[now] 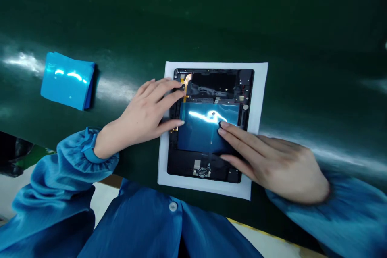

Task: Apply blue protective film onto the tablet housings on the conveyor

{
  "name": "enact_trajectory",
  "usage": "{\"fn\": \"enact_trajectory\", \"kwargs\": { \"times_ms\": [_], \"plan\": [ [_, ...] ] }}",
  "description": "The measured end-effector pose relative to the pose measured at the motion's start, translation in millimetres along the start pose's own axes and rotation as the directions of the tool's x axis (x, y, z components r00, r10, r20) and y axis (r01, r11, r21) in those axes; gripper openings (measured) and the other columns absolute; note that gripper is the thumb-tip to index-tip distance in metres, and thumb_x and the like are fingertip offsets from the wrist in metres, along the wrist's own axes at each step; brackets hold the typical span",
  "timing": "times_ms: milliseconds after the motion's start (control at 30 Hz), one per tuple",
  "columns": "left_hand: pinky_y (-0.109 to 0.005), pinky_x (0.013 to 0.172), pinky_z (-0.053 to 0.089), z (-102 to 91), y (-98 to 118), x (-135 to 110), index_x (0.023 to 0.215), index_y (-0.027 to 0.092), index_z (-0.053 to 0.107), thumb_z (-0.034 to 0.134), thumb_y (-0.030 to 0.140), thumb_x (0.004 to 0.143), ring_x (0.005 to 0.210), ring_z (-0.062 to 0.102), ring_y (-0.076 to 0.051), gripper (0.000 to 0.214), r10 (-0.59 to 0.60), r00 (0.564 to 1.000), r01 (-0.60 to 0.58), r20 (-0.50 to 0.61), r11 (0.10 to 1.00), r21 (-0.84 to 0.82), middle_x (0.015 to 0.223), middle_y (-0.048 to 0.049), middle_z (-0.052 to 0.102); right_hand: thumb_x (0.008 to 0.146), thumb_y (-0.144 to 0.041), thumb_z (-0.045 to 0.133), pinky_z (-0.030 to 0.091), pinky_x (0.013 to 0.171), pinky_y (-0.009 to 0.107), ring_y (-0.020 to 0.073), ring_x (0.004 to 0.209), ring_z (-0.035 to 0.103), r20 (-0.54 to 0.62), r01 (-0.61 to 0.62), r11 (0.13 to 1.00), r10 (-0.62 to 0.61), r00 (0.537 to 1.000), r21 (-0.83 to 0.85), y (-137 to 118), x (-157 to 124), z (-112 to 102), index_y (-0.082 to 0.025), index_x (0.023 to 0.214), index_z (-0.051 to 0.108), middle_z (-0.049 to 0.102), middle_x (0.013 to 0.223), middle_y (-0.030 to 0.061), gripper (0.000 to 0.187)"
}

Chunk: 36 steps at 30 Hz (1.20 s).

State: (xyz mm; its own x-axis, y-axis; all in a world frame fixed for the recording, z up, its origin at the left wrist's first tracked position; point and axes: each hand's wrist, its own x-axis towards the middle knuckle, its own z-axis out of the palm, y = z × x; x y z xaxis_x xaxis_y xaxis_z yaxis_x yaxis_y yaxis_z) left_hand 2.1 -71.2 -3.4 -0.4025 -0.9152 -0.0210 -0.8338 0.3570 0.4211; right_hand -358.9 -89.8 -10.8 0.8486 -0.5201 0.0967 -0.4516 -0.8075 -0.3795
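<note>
Head view: touching the blue film [199, 131] in the open tablet [217, 82] with left hand [142, 115] and right hand [272, 165], fingers [238, 137] flat, outstretched, gripping nothing; film stack [68, 80] far left on bench [272, 28].

both the left hand [142, 115] and right hand [272, 165] press flat on blue film [201, 129] inside the black frame [246, 88].

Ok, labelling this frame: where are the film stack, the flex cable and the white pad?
film stack [68, 80], head view, middle of top sheet.
flex cable [188, 78], head view, its orange strip.
white pad [260, 88], head view, bare right margin.
</note>
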Motion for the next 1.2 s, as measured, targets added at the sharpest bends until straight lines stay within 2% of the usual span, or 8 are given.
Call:
{"fn": "enact_trajectory", "kwargs": {
  "times_ms": [100, 200, 267, 367, 600, 767, 933, 1200],
  "plan": [
    [-0.071, 0.130, 0.046, -6.0, 3.5, 40.6, 0.159, 0.019, 0.061, 0.054, 0.050, 0.117, 0.155, 0.057, -0.046, 0.053, -0.084, 0.995, 0.087, -0.061, 0.995, 0.041, 0.166, -0.0214, 0.061, 0.108, -0.033, 0.077, 0.068, 0.075, 0.042, 0.0280, 0.091, 0.083, -0.180, -0.205, 0.977, 0.212, 0.961, 0.058, -0.1, 8.9, 10.4, -0.030, 0.157, 0.074, 0.079, 0.150, 0.0132, 0.050],
    [-0.075, 0.120, 0.050, 2.6, -1.4, 89.7, 0.154, 0.019, 0.065, 0.065, 0.050, 0.109, 0.146, 0.059, -0.053, 0.055, -0.130, 0.988, 0.138, -0.082, 0.986, 0.093, 0.158, -0.0232, 0.064, 0.108, -0.037, 0.076, 0.067, 0.066, 0.040, 0.0221, 0.074, 0.076, -0.352, -0.448, 0.879, 0.477, 0.806, 0.165, -1.6, 10.9, 18.4, -0.026, 0.150, 0.078, 0.078, 0.141, 0.0173, 0.044],
    [-0.073, 0.113, 0.054, 12.7, -10.7, 114.4, 0.144, 0.019, 0.071, 0.068, 0.044, 0.106, 0.139, 0.062, -0.053, 0.045, -0.104, 0.993, 0.111, -0.062, 0.986, 0.124, 0.146, -0.0234, 0.069, 0.104, -0.046, 0.079, 0.065, 0.060, 0.039, 0.0189, 0.065, 0.072, -0.348, -0.550, 0.797, 0.604, 0.717, 0.249, -0.5, 9.2, 20.7, -0.025, 0.142, 0.080, 0.078, 0.134, 0.0161, 0.043],
    [-0.065, 0.104, 0.059, 23.9, -30.4, 131.7, 0.130, 0.022, 0.075, 0.062, 0.036, 0.107, 0.119, 0.071, -0.044, 0.030, -0.025, 0.998, 0.029, -0.051, 0.997, 0.076, 0.121, -0.0178, 0.075, 0.098, -0.053, 0.083, 0.067, 0.066, 0.040, 0.0175, 0.060, 0.070, -0.273, -0.621, 0.714, 0.699, 0.661, 0.324, 3.9, 6.3, 20.6, -0.022, 0.134, 0.082, 0.081, 0.122, 0.0128, 0.048],
    [-0.053, 0.095, 0.060, 14.7, -52.3, 126.9, 0.112, 0.024, 0.079, 0.056, 0.039, 0.111, 0.107, 0.072, -0.034, 0.028, 0.134, 0.991, -0.130, -0.029, 0.987, 0.090, 0.112, -0.0135, 0.075, 0.097, -0.060, 0.081, 0.068, 0.079, 0.044, 0.0227, 0.065, 0.075, -0.204, -0.601, 0.677, 0.718, 0.666, 0.424, 5.8, 10.3, 23.2, -0.020, 0.126, 0.083, 0.082, 0.088, 0.0060, 0.050],
    [-0.048, 0.090, 0.058, -12.7, -23.1, 109.3, 0.118, 0.020, 0.076, 0.044, 0.033, 0.116, 0.100, 0.071, -0.030, 0.035, 0.095, 0.995, -0.092, -0.019, 0.988, 0.123, 0.108, -0.0129, 0.077, 0.094, -0.066, 0.079, 0.064, 0.074, 0.039, 0.0192, 0.065, 0.071, -0.125, -0.551, 0.598, 0.735, 0.667, 0.582, -2.1, 14.9, 21.1, -0.018, 0.122, 0.083, 0.081, 0.087, 0.0057, 0.056],
    [-0.051, 0.086, 0.058, -54.0, 6.2, 88.5, 0.119, 0.026, 0.075, 0.045, 0.038, 0.117, 0.098, 0.073, -0.031, 0.032, 0.079, 0.986, -0.064, -0.148, 0.993, 0.101, 0.108, -0.0112, 0.077, 0.092, -0.077, 0.080, 0.043, 0.047, 0.029, 0.0140, 0.052, 0.052, 0.070, -0.459, 0.431, 0.665, 0.743, 0.777, -15.1, 16.8, 6.0, -0.020, 0.093, 0.079, 0.064, 0.067, -0.0007, 0.057],
    [-0.056, 0.103, 0.061, -94.9, 30.7, 66.8, 0.124, 0.027, 0.073, 0.043, 0.030, 0.117, 0.119, 0.078, -0.034, 0.030, 0.051, 0.983, -0.031, -0.178, 0.993, 0.115, 0.123, -0.0102, 0.078, 0.094, -0.076, 0.082, 0.030, 0.038, 0.028, 0.0124, 0.041, 0.039, -0.090, -0.370, 0.476, 0.701, 0.707, 0.798, -34.6, 8.6, 9.1, -0.023, 0.081, 0.077, 0.047, 0.050, -0.0053, 0.055]
  ]
}}
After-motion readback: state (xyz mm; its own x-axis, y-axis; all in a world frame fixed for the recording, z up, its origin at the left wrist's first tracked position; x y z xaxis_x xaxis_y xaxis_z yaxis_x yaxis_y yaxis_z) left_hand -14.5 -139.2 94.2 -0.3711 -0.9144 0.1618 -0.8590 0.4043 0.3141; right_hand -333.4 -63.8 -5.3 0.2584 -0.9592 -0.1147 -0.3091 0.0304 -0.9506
